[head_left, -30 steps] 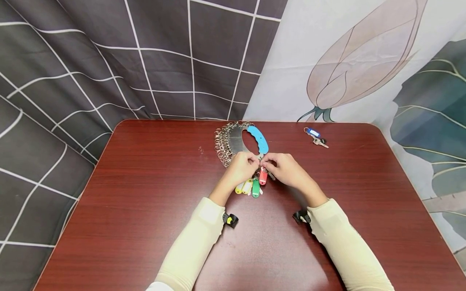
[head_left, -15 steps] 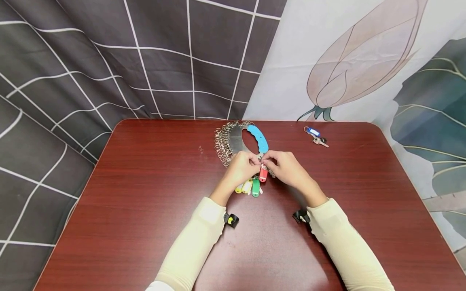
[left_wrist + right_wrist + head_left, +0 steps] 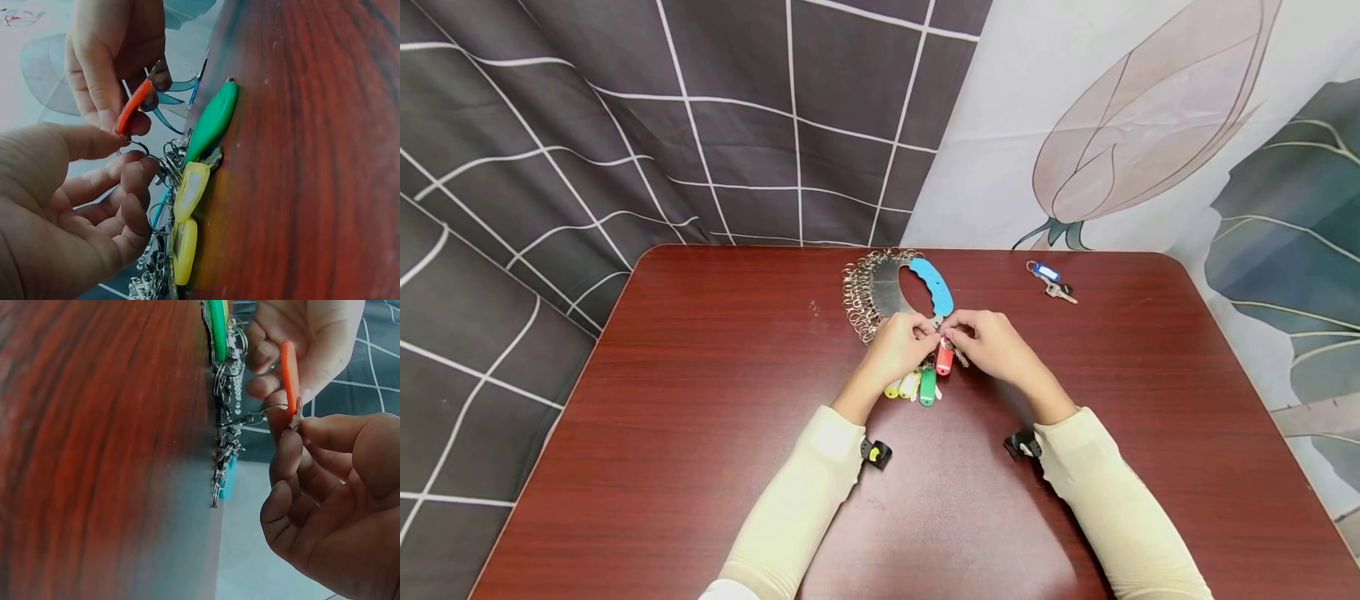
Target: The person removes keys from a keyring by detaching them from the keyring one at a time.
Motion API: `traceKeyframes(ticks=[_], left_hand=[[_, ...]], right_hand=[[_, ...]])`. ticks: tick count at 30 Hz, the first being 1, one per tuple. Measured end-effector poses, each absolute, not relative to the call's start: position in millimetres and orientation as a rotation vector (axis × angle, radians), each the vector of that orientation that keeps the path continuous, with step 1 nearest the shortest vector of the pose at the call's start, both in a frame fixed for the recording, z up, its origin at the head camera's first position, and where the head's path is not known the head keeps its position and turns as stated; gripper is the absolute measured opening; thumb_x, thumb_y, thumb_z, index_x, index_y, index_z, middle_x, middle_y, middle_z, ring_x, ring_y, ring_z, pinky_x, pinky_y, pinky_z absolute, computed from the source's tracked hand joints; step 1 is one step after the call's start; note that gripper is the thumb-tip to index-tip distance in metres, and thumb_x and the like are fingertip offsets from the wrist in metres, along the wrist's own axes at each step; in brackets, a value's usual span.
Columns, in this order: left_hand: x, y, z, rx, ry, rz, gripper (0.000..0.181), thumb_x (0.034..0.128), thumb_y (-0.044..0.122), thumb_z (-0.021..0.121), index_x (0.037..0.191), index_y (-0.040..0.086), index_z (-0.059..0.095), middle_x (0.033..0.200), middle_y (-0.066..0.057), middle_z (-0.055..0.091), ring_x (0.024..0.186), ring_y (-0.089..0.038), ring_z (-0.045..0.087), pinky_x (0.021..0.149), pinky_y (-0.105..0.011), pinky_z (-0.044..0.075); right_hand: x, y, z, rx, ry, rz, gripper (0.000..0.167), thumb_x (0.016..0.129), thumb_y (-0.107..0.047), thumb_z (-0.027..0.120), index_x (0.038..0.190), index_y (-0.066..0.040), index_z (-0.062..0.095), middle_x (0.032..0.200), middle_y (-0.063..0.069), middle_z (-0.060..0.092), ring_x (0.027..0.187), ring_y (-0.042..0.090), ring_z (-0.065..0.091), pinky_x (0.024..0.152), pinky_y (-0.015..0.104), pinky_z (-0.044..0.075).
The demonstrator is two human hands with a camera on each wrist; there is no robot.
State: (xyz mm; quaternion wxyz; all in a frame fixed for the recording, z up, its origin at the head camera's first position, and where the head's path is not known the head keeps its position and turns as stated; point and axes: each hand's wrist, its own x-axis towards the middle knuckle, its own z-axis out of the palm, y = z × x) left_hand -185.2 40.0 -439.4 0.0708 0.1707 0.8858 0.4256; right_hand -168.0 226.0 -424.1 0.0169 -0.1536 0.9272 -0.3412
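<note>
Left hand (image 3: 897,343) and right hand (image 3: 994,343) meet at a red key tag (image 3: 944,360), held above the table (image 3: 715,375).
The left's thumb and fingers clamp a thin ring (image 3: 140,146); the right's clamp the tag's metal end (image 3: 296,419). A blue-handled plate (image 3: 886,288) lies by the far edge, a green tag (image 3: 928,388) and yellow tags (image 3: 909,384) before it, blue-tagged keys (image 3: 1046,272) near the far right corner.

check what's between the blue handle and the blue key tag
In the head view, bare red-brown tabletop separates the blue handle from the blue key tag; only the tag's own metal ring juts into that stretch.
</note>
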Motion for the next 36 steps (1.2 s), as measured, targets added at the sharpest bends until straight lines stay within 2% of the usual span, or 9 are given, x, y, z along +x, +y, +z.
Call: traceKeyframes(ticks=[3,10,19,27,32,36], left_hand=[[-185.4,40.5,-439.0,0.501,2.669,1.278,0.012,0.0951,0.019,0.072,0.09,0.01,0.078,0.085,-0.002,0.075,0.076,-0.012,0.066,0.072,-0.025,0.052],[-184.5,39.9,-435.9,0.567,2.696,1.283,0.009,0.0924,0.013,0.073,0.085,0.011,0.077,0.079,-0.002,0.073,0.073,-0.012,0.063,0.071,-0.024,0.051],[-184.4,39.8,-437.0,0.644,2.738,1.229,0.009,0.0925,0.017,0.075,0.087,0.014,0.081,0.079,0.002,0.076,0.076,-0.013,0.068,0.076,-0.028,0.052],[-185.3,40.2,-436.3,0.628,2.73,1.255,0.01,0.0922,0.014,0.072,0.086,0.011,0.079,0.077,0.0,0.074,0.073,-0.011,0.063,0.074,-0.026,0.051],[-185.1,39.0,-436.9,0.669,2.743,1.232,0.009,0.0919,0.015,0.074,0.084,0.013,0.079,0.078,0.0,0.075,0.074,-0.012,0.066,0.076,-0.028,0.052],[-184.7,37.7,-436.4,0.701,2.767,1.193,0.008,0.092,0.017,0.076,0.087,0.015,0.082,0.086,0.001,0.079,0.084,-0.015,0.072,0.084,-0.033,0.055]], right_hand=[[-167.2,225.4,-423.3,-0.512,2.898,-1.04,0.01,0.1,-0.013,0.067,0.099,-0.011,0.077,0.083,0.002,0.07,0.066,0.014,0.052,0.066,0.031,0.044],[-166.6,224.5,-423.3,-0.536,2.967,-0.981,0.01,0.1,-0.012,0.066,0.101,-0.01,0.076,0.069,-0.001,0.063,0.059,0.012,0.052,0.063,0.03,0.046],[-165.9,225.0,-422.5,-0.55,2.977,-0.978,0.01,0.1,-0.011,0.065,0.1,-0.009,0.076,0.068,-0.001,0.062,0.058,0.011,0.052,0.061,0.03,0.045],[-165.8,223.6,-420.6,-0.576,2.966,-0.975,0.01,0.101,-0.013,0.065,0.097,-0.012,0.074,0.064,-0.004,0.058,0.057,0.011,0.052,0.061,0.03,0.046],[-166.5,224.5,-423.1,-0.556,2.989,-0.953,0.01,0.101,-0.012,0.065,0.099,-0.011,0.075,0.068,-0.002,0.061,0.058,0.011,0.052,0.062,0.029,0.046],[-166.5,224.7,-424.6,-0.547,3.007,-0.941,0.01,0.1,-0.011,0.066,0.1,-0.01,0.076,0.073,-0.001,0.064,0.062,0.012,0.052,0.064,0.03,0.045]])
